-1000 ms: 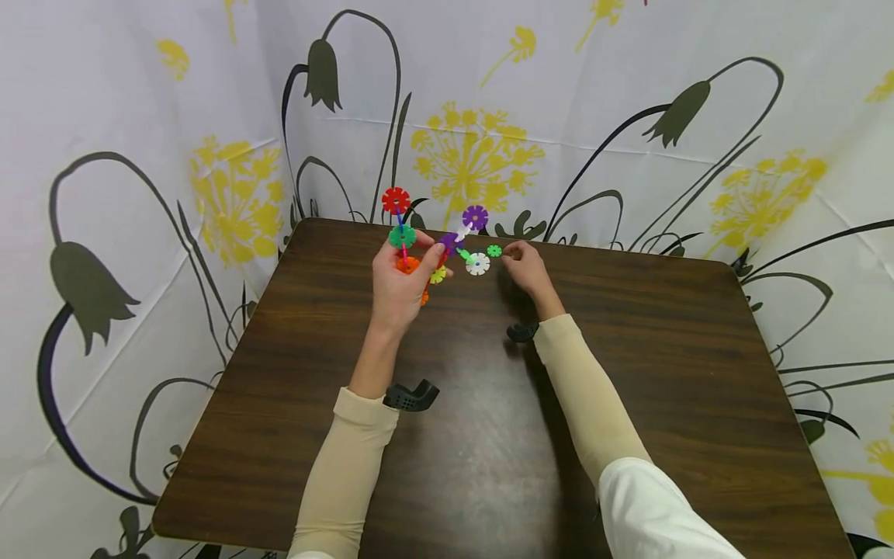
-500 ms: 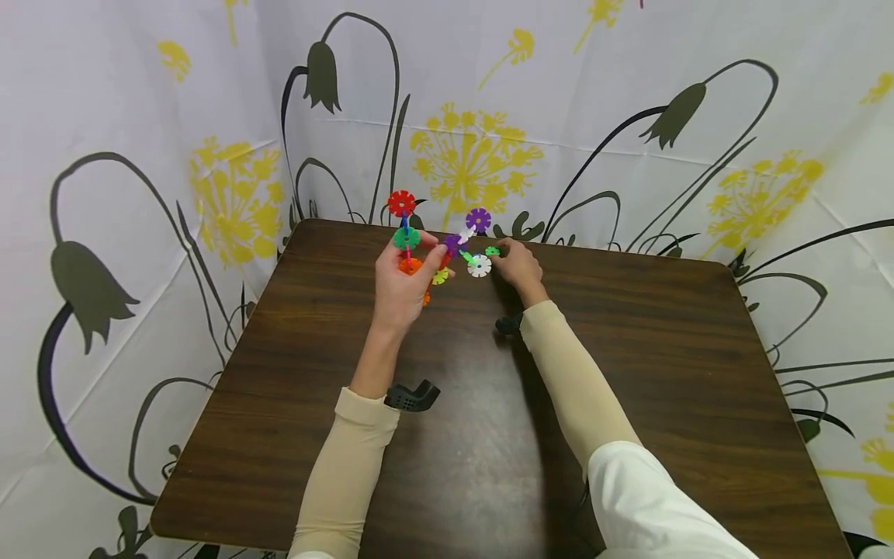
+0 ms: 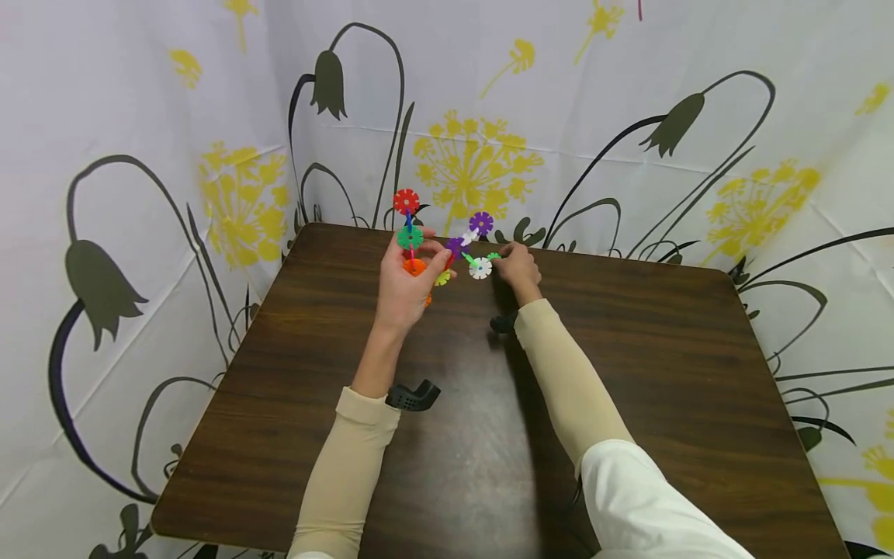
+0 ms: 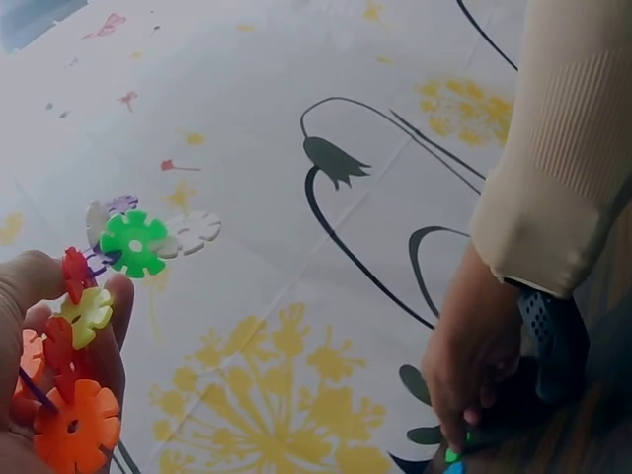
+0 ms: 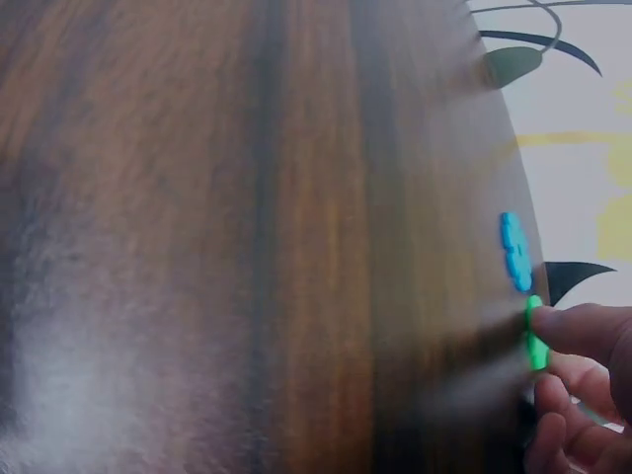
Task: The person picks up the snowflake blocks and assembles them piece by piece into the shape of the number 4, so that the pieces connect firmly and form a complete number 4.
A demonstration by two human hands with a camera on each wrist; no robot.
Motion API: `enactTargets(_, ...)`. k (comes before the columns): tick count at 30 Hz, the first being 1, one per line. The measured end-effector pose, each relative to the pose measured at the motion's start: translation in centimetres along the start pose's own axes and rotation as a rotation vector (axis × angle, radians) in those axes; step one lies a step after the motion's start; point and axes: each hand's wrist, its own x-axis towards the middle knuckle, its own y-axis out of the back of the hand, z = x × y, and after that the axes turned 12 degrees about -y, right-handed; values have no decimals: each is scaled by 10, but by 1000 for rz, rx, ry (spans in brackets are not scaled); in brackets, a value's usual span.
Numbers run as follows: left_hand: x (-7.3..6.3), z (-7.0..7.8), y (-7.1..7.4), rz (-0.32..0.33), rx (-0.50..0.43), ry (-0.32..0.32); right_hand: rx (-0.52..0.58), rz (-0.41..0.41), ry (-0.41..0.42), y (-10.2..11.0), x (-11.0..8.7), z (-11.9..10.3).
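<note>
Up off the table, my left hand (image 3: 405, 287) holds a chain of notched plastic building discs by its middle. Its pieces include a red disc (image 3: 406, 202) at the top, a teal disc (image 3: 410, 237), an orange disc (image 4: 77, 427) low down, a purple disc (image 3: 481, 224) and a white disc (image 3: 479, 269) on the right branch. By the table's far edge, my right hand (image 3: 518, 269) pinches a small green disc (image 5: 536, 336) between thumb and fingers. Right beside that lies a blue disc (image 5: 514, 253), hidden behind the white disc in the head view.
The dark wood-grain table (image 3: 628, 373) spreads under both arms. A white curtain (image 3: 587, 46) with printed flowers hangs just past its far edge. A black wrist camera (image 3: 413, 396) sticks out from the left sleeve.
My right hand has moved left to the green disc and now pinches it. The left hand, with the disc chain, has shifted slightly right.
</note>
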Motion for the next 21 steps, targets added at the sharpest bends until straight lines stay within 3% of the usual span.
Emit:
enactTargets(2, 0, 1, 0, -10, -7, 5, -6, -17, -22, 2, 4, -1)
enactTargets(7, 0, 2, -1, -16, -19, 10, -27, -67, -72, -7, 40, 5)
enactTargets(9, 0, 1, -2, -17, -22, 16, -6, -68, -68, -6, 41, 7)
enactTargets(15, -2, 2, -1, -13, 2, 33, 154, -69, 19, 9, 7, 11)
enactTargets(21, -4, 2, 1, -7, 37, 31, 490, -165, 145, 13, -6, 18)
